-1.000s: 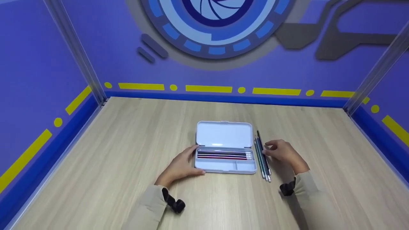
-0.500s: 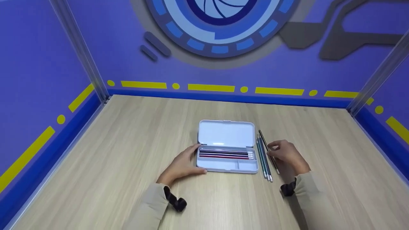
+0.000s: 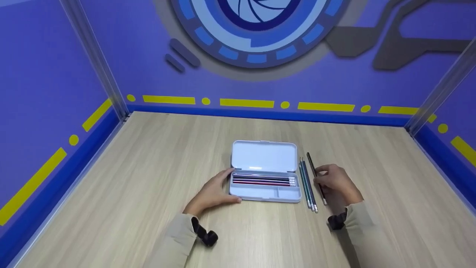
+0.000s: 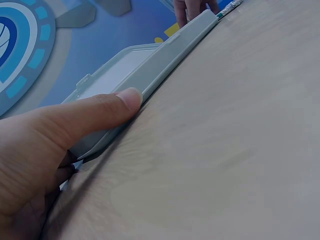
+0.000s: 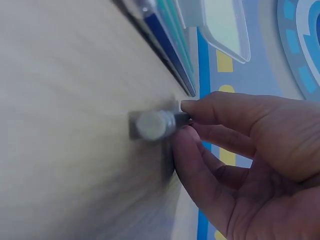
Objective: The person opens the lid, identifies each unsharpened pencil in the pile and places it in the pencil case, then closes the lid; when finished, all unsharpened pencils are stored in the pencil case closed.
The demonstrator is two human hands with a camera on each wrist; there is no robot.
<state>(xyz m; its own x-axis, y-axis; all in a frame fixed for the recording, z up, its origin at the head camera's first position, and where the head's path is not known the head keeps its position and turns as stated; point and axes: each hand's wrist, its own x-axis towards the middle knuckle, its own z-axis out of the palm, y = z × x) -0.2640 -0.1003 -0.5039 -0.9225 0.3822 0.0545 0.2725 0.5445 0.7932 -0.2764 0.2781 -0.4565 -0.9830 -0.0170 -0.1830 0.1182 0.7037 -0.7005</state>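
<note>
An open white pencil case lies on the table, its lid tipped back. Several pencils with white eraser ends lie in its long rear compartment. My left hand grips the case's left end; the left wrist view has the thumb on the case's front wall. To the right of the case, my right hand pinches a dark pencil between thumb and fingers. Its eraser end points at the right wrist camera. Several blue and green pencils lie between the case and this hand.
Pale wood-grain tabletop surrounds the case. Blue-purple panels with yellow marks stand behind and on both sides. A black strap sits on the left wrist, another strap on the right.
My right hand has drawn the dark pencil rightward, away from the other loose pencils, leaving a gap. The left hand stays on the case. The head view has shifted slightly.
</note>
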